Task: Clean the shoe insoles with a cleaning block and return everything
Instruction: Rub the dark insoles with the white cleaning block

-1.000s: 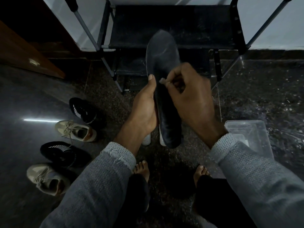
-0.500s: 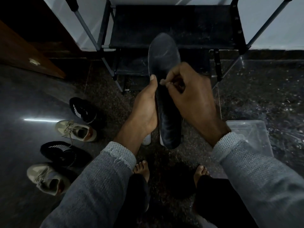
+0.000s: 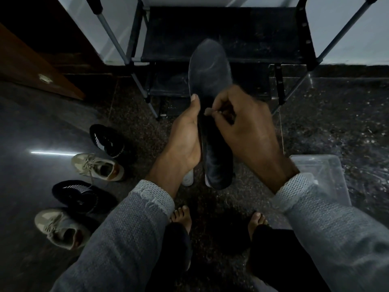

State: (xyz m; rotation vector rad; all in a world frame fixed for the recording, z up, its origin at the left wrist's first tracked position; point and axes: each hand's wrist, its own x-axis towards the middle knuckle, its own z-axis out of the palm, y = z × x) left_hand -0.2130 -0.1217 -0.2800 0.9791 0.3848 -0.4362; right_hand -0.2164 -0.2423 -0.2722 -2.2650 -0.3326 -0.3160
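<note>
A dark insole [image 3: 209,76] stands lengthwise in front of me, toe end up near the rack and heel end low. My left hand [image 3: 185,140] grips its left edge, thumb up along the side. My right hand [image 3: 246,127] pinches a small brownish cleaning block [image 3: 209,111] between thumb and fingertips against the insole's middle. Faint pale streaks show on the insole's upper part.
A black shoe rack [image 3: 221,32] with metal poles stands ahead. Two black shoes [image 3: 105,142] and two beige sneakers [image 3: 99,167] lie on the dark floor at left. A clear plastic box [image 3: 322,175] sits at right. White shoe tips [image 3: 188,179] show under the insole, my bare feet [image 3: 182,218] below.
The insole has dropped slightly between the frames. My right hand with the block has shifted a little down the insole; my left hand keeps its hold.
</note>
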